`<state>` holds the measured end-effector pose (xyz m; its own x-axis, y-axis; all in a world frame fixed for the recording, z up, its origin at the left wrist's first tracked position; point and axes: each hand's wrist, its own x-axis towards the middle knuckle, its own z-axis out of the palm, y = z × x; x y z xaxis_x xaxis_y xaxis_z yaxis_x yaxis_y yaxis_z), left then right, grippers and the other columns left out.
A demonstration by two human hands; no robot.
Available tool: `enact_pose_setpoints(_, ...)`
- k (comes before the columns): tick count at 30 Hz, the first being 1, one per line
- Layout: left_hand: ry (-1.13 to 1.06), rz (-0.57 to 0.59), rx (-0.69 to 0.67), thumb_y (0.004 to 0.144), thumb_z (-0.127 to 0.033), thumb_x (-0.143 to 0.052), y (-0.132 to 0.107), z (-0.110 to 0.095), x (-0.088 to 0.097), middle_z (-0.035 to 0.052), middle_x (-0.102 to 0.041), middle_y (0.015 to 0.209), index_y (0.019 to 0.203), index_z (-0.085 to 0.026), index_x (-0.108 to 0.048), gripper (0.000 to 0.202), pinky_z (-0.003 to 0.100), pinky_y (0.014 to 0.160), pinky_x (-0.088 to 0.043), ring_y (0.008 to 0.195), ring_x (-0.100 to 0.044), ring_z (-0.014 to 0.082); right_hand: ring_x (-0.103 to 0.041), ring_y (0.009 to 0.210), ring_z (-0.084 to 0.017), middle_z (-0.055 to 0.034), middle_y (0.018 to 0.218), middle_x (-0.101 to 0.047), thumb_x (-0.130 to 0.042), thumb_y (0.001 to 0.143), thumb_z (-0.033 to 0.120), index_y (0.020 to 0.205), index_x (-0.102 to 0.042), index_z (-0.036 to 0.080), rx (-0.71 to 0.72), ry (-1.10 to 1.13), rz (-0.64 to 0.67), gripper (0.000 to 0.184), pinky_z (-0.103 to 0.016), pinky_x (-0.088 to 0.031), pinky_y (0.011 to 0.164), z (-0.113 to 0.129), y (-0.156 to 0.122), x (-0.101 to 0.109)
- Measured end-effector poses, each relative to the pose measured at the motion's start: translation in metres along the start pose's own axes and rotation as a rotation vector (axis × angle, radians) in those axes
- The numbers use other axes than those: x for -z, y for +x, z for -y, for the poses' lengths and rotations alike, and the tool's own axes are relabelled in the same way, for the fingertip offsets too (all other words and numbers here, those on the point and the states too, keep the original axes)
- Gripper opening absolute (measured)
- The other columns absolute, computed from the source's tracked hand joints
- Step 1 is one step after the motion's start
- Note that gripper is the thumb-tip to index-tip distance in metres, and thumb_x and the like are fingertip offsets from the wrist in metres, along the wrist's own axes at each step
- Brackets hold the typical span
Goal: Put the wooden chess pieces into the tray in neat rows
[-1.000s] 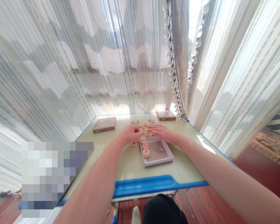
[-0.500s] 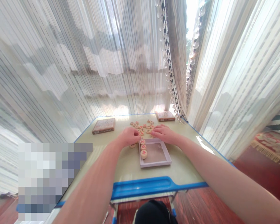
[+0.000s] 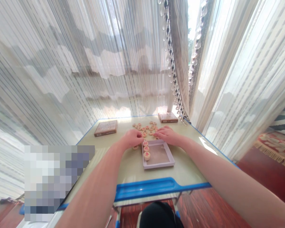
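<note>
A shallow white tray [image 3: 167,164] lies on the pale table [image 3: 130,171], with three round wooden game pieces [image 3: 146,154] in a column along its left side. Behind it, several loose round pieces [image 3: 147,128] with red and dark marks are scattered. My left hand [image 3: 132,138] rests curled at the tray's far left corner, fingertips pinched among the pieces; what they hold is hidden. My right hand [image 3: 167,135] lies over the tray's far edge, fingers bent down onto the pieces.
A brown flat box [image 3: 105,128] lies at the back left of the table, another brown box [image 3: 167,117] at the back right. Sheer striped curtains [image 3: 85,63] hang close behind and to the right. The table's near edge has a blue rim [image 3: 152,188].
My right hand's fingers have gone from stretched flat over the pieces to bent, and drawn slightly back toward the tray. The left hand has barely moved.
</note>
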<state>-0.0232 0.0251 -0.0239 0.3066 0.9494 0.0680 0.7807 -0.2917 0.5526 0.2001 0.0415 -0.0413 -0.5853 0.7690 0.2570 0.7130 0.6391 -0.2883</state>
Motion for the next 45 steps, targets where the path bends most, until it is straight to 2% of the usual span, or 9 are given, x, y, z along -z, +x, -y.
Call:
enact_pose_setpoints(4,0.005,-0.040,0.021,0.063,-0.030,-0.049,0.001,0.002,0.000,-0.0034,-0.043,0.048,0.052,-0.016,-0.055,0.019,0.023,0.046,-0.028,0.049,-0.038,0.0099,-0.050,0.109,-0.022,-0.0060,0.111,-0.064,-0.019,0.094,0.042,0.101,-0.069,0.025,-0.048,0.043,-0.002,0.053,-0.042,-0.029,0.098,0.001,-0.001,0.003)
enact_pose_setpoints(10,-0.036,-0.014,0.006,0.062,-0.029,-0.050,0.002,0.004,0.000,-0.0036,-0.042,0.048,0.053,-0.016,-0.056,0.017,0.023,0.045,-0.027,0.048,-0.036,0.0094,-0.048,0.109,-0.023,-0.0048,0.113,-0.063,-0.021,0.092,0.046,0.096,-0.071,0.026,-0.055,-0.010,0.049,0.054,-0.042,-0.031,0.098,-0.002,-0.003,0.005)
enact_pose_setpoints(19,-0.007,-0.046,-0.006,0.063,-0.028,-0.049,0.001,0.001,-0.001,-0.0046,-0.035,0.046,0.047,-0.017,-0.046,0.020,0.024,0.044,-0.024,0.047,-0.032,0.0088,-0.049,0.107,-0.022,-0.0064,0.109,-0.062,-0.014,0.094,0.042,0.098,-0.070,0.024,-0.068,0.043,-0.008,0.059,-0.040,-0.032,0.097,0.000,-0.005,0.004)
enact_pose_setpoints(28,0.034,-0.039,-0.022,0.065,-0.029,-0.048,0.001,0.002,0.000,-0.0040,-0.038,0.048,0.051,-0.016,-0.052,0.019,0.024,0.045,-0.025,0.048,-0.034,0.0092,-0.046,0.107,-0.022,-0.0082,0.110,-0.059,-0.017,0.095,0.041,0.110,-0.063,0.024,0.147,0.124,-0.096,0.052,-0.041,-0.032,0.095,0.031,-0.024,0.029)
enact_pose_setpoints(31,0.050,-0.030,-0.022,0.065,-0.029,-0.047,0.001,0.001,0.000,-0.0039,-0.039,0.048,0.051,-0.016,-0.051,0.019,0.024,0.045,-0.026,0.049,-0.035,0.0093,-0.047,0.107,-0.021,-0.0067,0.107,-0.059,-0.015,0.094,0.047,0.102,-0.066,0.024,0.169,0.195,-0.015,0.057,-0.039,-0.032,0.096,0.038,-0.031,0.038)
enact_pose_setpoints(36,0.060,-0.052,-0.013,0.065,-0.029,-0.047,0.001,0.002,0.000,-0.0038,-0.041,0.049,0.053,-0.016,-0.054,0.019,0.024,0.046,-0.027,0.049,-0.036,0.0095,-0.045,0.109,-0.021,-0.0033,0.101,-0.064,-0.024,0.090,0.055,0.089,-0.071,0.026,0.083,0.250,0.217,0.056,-0.036,-0.032,0.097,0.040,-0.035,0.045)
enact_pose_setpoints(40,0.021,-0.044,-0.001,0.064,-0.028,-0.048,0.001,0.004,0.000,-0.0033,-0.046,0.051,0.058,-0.016,-0.060,0.018,0.024,0.047,-0.029,0.050,-0.039,0.0100,-0.042,0.114,-0.023,-0.0028,0.103,-0.066,-0.036,0.086,0.057,0.087,-0.073,0.023,0.146,0.220,0.334,0.050,-0.035,-0.027,0.100,0.042,-0.036,0.045)
enact_pose_setpoints(43,0.015,-0.030,0.009,0.063,-0.028,-0.050,0.001,0.003,0.000,-0.0028,-0.048,0.052,0.059,-0.016,-0.061,0.017,0.024,0.047,-0.031,0.051,-0.041,0.0103,-0.045,0.111,-0.023,-0.0024,0.101,-0.067,-0.043,0.084,0.053,0.082,-0.073,0.024,0.201,0.178,0.362,0.042,-0.034,-0.027,0.100,0.041,-0.035,0.044)
enact_pose_setpoints(45,0.019,-0.007,0.012,0.062,-0.029,-0.050,0.000,0.002,0.000,-0.0026,-0.049,0.052,0.060,-0.016,-0.062,0.018,0.023,0.047,-0.032,0.051,-0.042,0.0105,-0.046,0.108,-0.023,-0.0029,0.098,-0.067,-0.047,0.083,0.049,0.088,-0.072,0.025,0.182,0.159,0.297,0.036,-0.034,-0.031,0.096,0.039,-0.034,0.043)
